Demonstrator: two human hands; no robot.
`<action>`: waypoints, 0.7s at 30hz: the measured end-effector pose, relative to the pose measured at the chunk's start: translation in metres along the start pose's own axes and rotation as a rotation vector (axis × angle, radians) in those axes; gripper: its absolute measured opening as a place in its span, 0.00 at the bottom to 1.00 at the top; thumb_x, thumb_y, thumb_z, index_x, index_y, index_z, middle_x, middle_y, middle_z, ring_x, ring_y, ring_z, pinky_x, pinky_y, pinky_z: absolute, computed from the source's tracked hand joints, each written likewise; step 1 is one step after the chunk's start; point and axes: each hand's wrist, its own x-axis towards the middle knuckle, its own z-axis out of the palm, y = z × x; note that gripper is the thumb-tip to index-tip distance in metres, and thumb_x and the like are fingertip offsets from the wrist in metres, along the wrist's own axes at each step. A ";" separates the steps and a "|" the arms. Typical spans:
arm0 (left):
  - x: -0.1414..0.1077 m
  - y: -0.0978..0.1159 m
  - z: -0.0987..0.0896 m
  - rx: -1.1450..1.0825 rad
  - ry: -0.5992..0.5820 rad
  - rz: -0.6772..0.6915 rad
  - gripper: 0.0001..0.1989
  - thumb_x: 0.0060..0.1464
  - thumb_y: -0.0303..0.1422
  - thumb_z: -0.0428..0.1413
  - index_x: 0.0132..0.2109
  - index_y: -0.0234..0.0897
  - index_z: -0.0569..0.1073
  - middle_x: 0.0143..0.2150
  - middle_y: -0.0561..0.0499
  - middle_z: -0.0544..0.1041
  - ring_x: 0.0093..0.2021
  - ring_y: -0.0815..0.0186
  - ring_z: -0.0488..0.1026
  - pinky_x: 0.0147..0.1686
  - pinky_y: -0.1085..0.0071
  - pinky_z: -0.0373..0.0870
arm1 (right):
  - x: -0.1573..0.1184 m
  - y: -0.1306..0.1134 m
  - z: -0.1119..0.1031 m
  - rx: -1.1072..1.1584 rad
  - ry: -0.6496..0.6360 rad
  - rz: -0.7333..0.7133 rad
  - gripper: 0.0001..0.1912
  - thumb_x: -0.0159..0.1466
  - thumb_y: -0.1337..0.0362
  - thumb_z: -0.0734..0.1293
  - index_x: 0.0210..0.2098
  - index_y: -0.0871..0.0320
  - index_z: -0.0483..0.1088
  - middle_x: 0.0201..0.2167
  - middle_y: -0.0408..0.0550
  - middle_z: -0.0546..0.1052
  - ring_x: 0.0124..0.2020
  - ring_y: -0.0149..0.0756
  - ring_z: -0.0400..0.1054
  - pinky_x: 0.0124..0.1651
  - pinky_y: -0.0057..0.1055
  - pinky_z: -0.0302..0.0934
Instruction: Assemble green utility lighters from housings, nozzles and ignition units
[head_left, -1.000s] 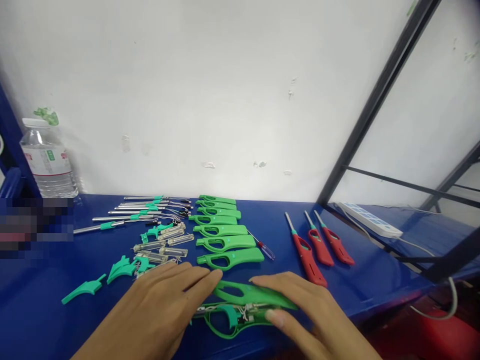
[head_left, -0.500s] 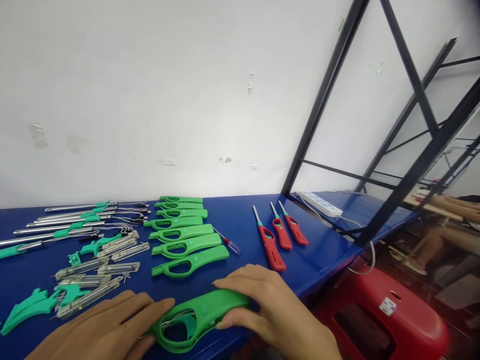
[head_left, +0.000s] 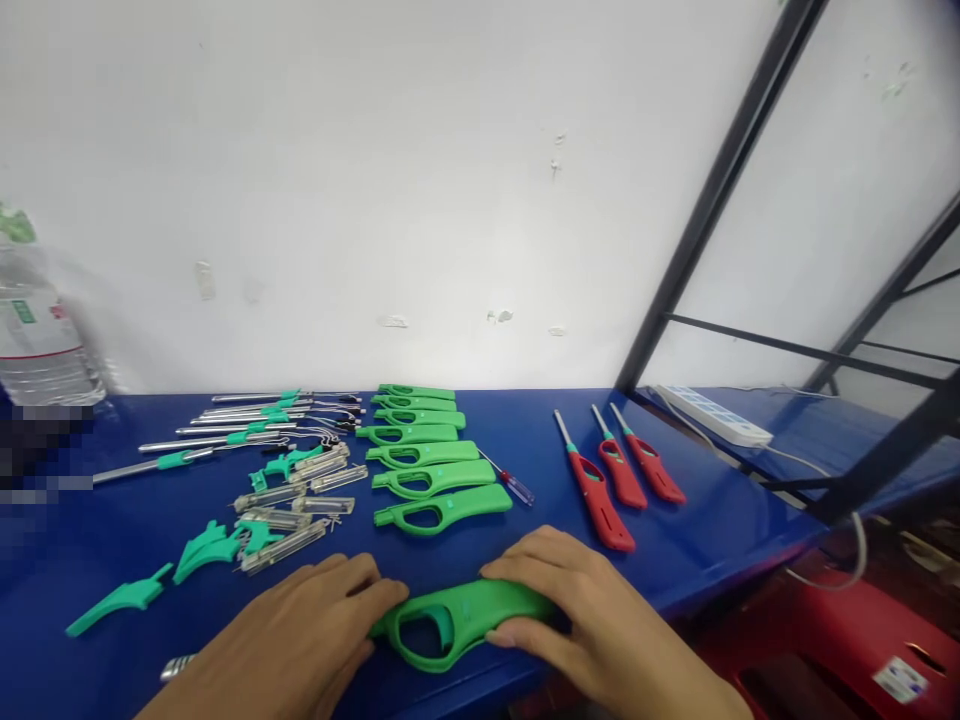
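A green lighter casing (head_left: 480, 610) with an oval trigger opening is held level above the front edge of the blue table. My left hand (head_left: 307, 630) pinches its left end; my right hand (head_left: 585, 610) wraps round its right end, thumb below and fingers above. A teal piece shows inside the opening. Beyond it lies a column of several green casings (head_left: 472, 500), with a screwdriver (head_left: 517, 488) beside them. Left of the column are clear tubes (head_left: 330, 505), teal triggers (head_left: 127, 600) and metal rods with wires (head_left: 225, 440).
Three red lighters (head_left: 600, 500) lie to the right on the blue table (head_left: 525, 550). A white power strip (head_left: 712, 415) is behind the dark metal frame (head_left: 712, 190). A water bottle (head_left: 41, 330) stands far left, and a red stool (head_left: 847, 630) is at lower right.
The view has swung left, bringing the bottle into sight. The casing, still between both hands, shows its outer face more fully, and its trigger opening looks less cluttered.
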 end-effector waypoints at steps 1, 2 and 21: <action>0.002 0.004 -0.004 -0.010 -0.007 -0.004 0.28 0.64 0.23 0.48 0.58 0.57 0.82 0.54 0.53 0.86 0.53 0.52 0.85 0.50 0.60 0.82 | 0.000 -0.001 0.000 0.000 -0.009 0.004 0.16 0.70 0.58 0.78 0.56 0.49 0.82 0.52 0.42 0.84 0.52 0.42 0.77 0.59 0.33 0.67; 0.004 0.008 -0.009 -0.023 -0.027 -0.011 0.27 0.64 0.23 0.48 0.57 0.56 0.82 0.54 0.52 0.86 0.53 0.53 0.85 0.50 0.60 0.82 | 0.000 -0.002 0.000 0.000 -0.016 0.008 0.16 0.70 0.58 0.79 0.56 0.49 0.82 0.52 0.42 0.84 0.52 0.42 0.77 0.59 0.34 0.67; 0.010 0.023 -0.027 -0.083 -0.086 -0.083 0.20 0.66 0.25 0.50 0.49 0.50 0.85 0.49 0.50 0.85 0.43 0.56 0.83 0.46 0.62 0.78 | -0.001 -0.001 -0.001 -0.007 -0.065 0.094 0.18 0.71 0.60 0.78 0.59 0.47 0.82 0.54 0.44 0.83 0.55 0.43 0.77 0.60 0.33 0.70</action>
